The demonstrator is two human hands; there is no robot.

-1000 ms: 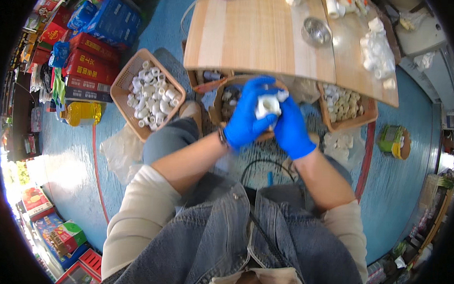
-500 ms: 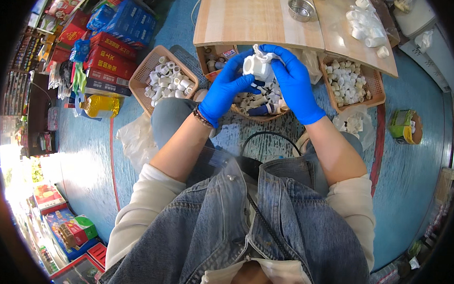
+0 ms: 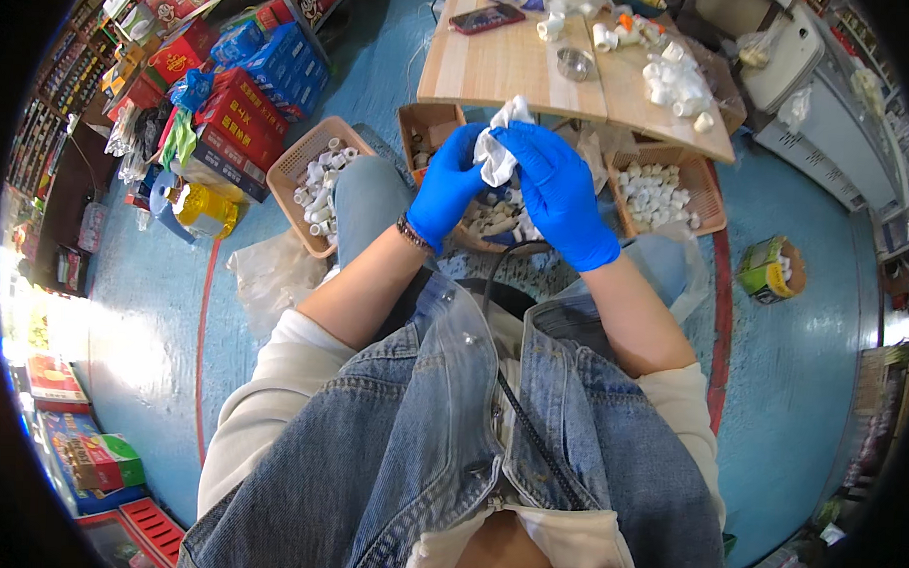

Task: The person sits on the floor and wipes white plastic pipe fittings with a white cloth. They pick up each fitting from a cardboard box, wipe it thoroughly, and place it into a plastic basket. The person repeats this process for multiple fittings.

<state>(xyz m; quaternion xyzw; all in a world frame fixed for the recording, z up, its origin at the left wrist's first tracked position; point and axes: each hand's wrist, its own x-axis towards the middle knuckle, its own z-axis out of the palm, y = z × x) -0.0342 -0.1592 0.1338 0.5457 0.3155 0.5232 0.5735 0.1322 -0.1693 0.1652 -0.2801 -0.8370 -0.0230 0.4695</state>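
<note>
Both my hands wear blue gloves and meet in front of the table edge. Between them is a crumpled white cloth (image 3: 497, 155). My left hand (image 3: 446, 189) is closed on its left side, with thumb and fingers around the cloth. My right hand (image 3: 563, 193) grips it from the right, fingers bent over it. Whether a white pipe fitting is inside the cloth is hidden. Below my hands, a basket holds mixed pipe fittings (image 3: 492, 220), partly covered by the gloves.
A wooden table (image 3: 502, 70) ahead bears a phone (image 3: 487, 19), a small metal bowl (image 3: 574, 64) and a pile of white fittings (image 3: 679, 82). Baskets of fittings stand left (image 3: 284, 190) and right (image 3: 716, 205). A green carton (image 3: 765, 273) and an oil jug (image 3: 203, 211) are on the floor.
The white pipe fitting that showed between my hands is no longer visible; the cloth now covers that spot. My right hand has closed in toward the left. The view has shifted, showing more of the table.
</note>
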